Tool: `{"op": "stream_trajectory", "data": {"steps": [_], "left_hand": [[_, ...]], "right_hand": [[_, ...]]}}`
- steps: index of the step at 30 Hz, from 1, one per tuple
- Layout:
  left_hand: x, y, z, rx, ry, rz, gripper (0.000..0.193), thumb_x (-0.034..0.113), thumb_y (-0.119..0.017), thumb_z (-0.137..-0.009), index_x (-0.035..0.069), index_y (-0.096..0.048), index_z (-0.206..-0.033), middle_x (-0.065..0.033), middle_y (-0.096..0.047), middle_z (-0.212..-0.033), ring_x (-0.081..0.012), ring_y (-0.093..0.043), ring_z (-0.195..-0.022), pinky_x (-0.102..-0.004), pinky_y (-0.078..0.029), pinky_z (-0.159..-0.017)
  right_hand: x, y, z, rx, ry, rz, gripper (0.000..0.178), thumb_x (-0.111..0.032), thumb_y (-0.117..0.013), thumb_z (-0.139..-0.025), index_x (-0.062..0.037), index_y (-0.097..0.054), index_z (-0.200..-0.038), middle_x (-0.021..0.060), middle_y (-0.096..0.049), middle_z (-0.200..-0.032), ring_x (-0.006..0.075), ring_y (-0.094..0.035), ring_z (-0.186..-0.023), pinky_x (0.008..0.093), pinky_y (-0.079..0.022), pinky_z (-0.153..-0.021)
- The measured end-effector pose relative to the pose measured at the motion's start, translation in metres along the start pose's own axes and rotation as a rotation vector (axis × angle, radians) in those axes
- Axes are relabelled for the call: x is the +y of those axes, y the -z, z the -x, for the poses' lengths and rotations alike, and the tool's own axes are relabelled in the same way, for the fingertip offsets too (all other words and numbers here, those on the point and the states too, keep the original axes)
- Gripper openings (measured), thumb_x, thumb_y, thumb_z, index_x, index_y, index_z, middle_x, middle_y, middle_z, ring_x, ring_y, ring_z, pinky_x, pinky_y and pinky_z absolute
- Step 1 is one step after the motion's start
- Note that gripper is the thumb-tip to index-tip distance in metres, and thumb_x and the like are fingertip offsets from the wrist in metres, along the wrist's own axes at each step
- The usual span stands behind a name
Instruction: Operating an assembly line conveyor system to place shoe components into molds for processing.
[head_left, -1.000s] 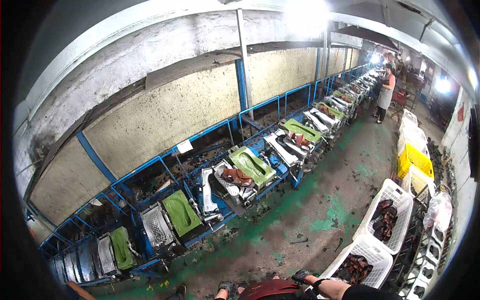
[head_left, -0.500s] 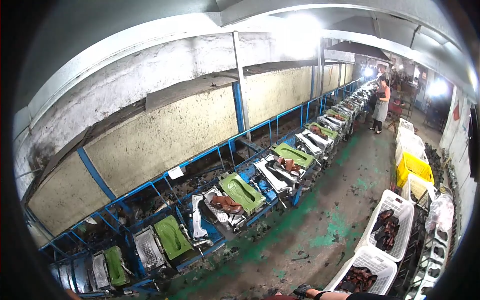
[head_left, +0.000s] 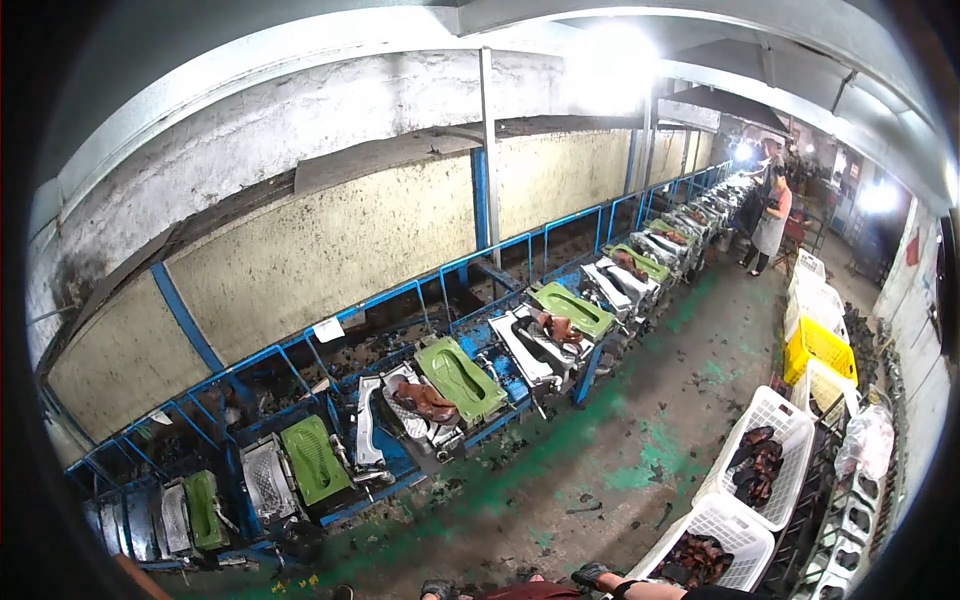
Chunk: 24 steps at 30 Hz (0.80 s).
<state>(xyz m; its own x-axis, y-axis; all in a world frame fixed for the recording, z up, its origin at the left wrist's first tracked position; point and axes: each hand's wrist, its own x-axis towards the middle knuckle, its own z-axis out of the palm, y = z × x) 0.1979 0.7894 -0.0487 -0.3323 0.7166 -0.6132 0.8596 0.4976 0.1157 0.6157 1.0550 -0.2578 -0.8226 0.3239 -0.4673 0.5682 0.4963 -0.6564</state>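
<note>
At the bottom edge my right hand [head_left: 594, 574], in a dark glove with a black band on the bare wrist, reaches in from the right. What looks like my left hand [head_left: 437, 590], also dark-gloved, is mostly cut off by the edge. The fingers of both are too small and cropped to read. Between them lies dark red cloth [head_left: 530, 591]. Beyond my hands runs a long blue-framed line [head_left: 400, 490] of open metal shoe moulds. Some have green sole-shaped plates [head_left: 460, 380], others silver ones [head_left: 268, 480]. Brown leather pieces [head_left: 425, 400], like shoe uppers, lie on several.
White crates [head_left: 785, 415] holding dark brown leather pieces stand along the right, with a yellow crate [head_left: 820, 352] farther back. A person [head_left: 769, 232] in an apron stands at the line's far end. Black scraps litter the green-patched floor [head_left: 600, 480]. Blue railing [head_left: 400, 292] backs the line.
The whole view has shifted slightly, so moulds and crates sit farther left. More of the dark-gloved hands and red cloth shows at the bottom. The far person's pose has changed.
</note>
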Motion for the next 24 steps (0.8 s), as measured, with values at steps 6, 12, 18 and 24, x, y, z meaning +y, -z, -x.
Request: {"op": "stream_trajectory", "data": {"steps": [6,12,18,24], "left_hand": [[0.027,-0.021,-0.011,-0.051,-0.022,0.009,0.041,0.045,-0.055,-0.085,0.017,-0.073,-0.109,-0.0104,-0.069,-0.117,-0.0320,-0.066,-0.107,-0.0471,-0.053,-0.086],[0.056,-0.039,-0.022,-0.109,-0.042,-0.002,0.040,0.044,-0.055,-0.085,0.017,-0.073,-0.109,-0.0104,-0.069,-0.116,-0.0320,-0.066,-0.107,-0.0473,-0.054,-0.086],[0.080,-0.086,-0.027,-0.160,-0.004,0.078,0.039,0.043,-0.058,-0.084,0.017,-0.073,-0.107,-0.0108,-0.070,-0.114,-0.0321,-0.067,-0.105,-0.0475,-0.054,-0.085],[0.090,-0.125,-0.073,-0.189,0.004,0.079,0.035,0.041,-0.065,-0.080,0.015,-0.074,-0.100,-0.0115,-0.071,-0.109,-0.0318,-0.069,-0.099,-0.0474,-0.054,-0.080]], "right_hand": [[0.058,-0.002,0.040,0.006,-0.006,-0.035,0.040,-0.041,-0.048,-0.092,-0.0093,-0.071,-0.101,0.0163,-0.070,-0.102,0.0351,-0.066,-0.092,0.0419,-0.052,-0.080],[0.042,0.031,0.030,0.020,-0.009,-0.089,0.042,-0.043,-0.047,-0.093,-0.0092,-0.071,-0.102,0.0164,-0.070,-0.102,0.0358,-0.066,-0.094,0.0424,-0.052,-0.080],[0.055,0.057,0.044,-0.051,-0.007,-0.100,0.044,-0.044,-0.045,-0.094,-0.0092,-0.071,-0.102,0.0165,-0.070,-0.103,0.0365,-0.066,-0.095,0.0429,-0.052,-0.081],[0.058,0.087,0.044,-0.058,-0.005,0.244,0.036,-0.039,-0.054,-0.094,-0.0072,-0.071,-0.096,0.0114,-0.072,-0.085,0.0261,-0.070,-0.077,0.0356,-0.055,-0.069]]}}
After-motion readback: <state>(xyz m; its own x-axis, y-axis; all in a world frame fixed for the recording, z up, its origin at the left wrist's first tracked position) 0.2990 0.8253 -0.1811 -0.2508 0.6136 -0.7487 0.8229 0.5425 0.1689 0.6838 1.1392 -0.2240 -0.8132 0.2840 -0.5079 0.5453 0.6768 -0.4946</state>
